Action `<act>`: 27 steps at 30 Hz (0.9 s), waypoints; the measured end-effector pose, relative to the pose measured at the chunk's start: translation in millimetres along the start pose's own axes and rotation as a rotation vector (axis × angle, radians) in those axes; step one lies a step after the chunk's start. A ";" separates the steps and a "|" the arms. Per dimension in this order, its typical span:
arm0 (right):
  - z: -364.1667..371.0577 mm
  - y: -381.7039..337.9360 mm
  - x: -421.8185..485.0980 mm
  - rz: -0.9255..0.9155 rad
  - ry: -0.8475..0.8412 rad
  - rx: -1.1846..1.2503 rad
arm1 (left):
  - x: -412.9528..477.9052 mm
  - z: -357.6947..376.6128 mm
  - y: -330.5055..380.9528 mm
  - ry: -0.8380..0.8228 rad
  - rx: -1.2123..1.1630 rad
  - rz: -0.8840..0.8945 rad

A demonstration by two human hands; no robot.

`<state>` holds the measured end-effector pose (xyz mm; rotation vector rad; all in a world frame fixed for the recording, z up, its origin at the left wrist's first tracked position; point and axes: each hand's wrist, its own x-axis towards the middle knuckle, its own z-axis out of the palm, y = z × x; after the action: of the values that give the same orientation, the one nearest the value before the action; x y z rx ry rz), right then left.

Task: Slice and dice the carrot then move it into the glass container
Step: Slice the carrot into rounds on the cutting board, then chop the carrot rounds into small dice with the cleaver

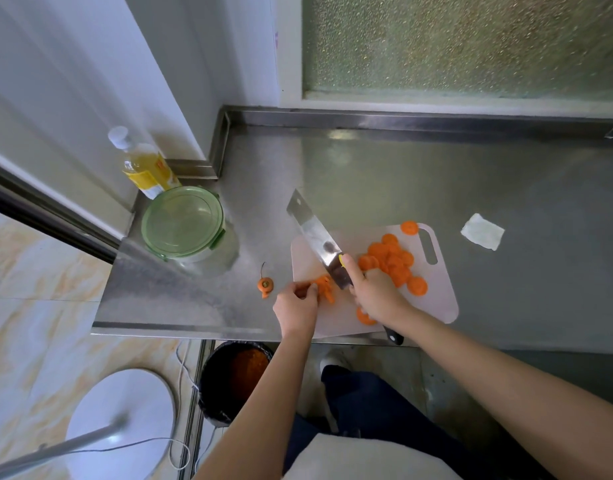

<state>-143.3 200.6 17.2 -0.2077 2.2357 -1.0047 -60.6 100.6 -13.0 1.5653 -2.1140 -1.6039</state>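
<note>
Fingertip risk: your left hand (295, 304) pinches the carrot stack (325, 287) right beside the knife (317, 237) your right hand (376, 299) grips; one slip nicks you. Glass container (183, 221) sits lidded, far left of both.

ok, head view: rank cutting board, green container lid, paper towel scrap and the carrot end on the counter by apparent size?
Largest to smallest:
1. cutting board
2. green container lid
3. paper towel scrap
4. carrot end
All lie at about counter level, so nearness to the camera hardly affects the order.
</note>
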 end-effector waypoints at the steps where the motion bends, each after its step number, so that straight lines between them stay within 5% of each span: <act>1: -1.3 1.6 -0.1 0.002 0.000 0.013 | -1.2 1.4 2.6 -0.005 0.007 0.014; 5: -3.6 7.2 -1.9 0.026 -0.027 0.050 | 5.2 0.4 3.1 -0.052 0.187 0.190; 9: -7.5 13.7 -5.7 0.057 -0.048 0.064 | 24.5 -4.9 3.3 -0.282 0.654 0.519; 14: -9.7 17.2 -8.4 0.102 0.008 0.105 | 34.9 -10.7 15.1 -0.418 0.863 0.618; 27: -14.1 20.8 -9.6 0.127 0.021 0.167 | 21.6 -1.9 15.3 -0.186 0.542 0.377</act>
<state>-142.4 227.3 14.0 0.0181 2.1407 -1.1215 -80.1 82.7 -11.3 1.0289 -2.9030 -1.1484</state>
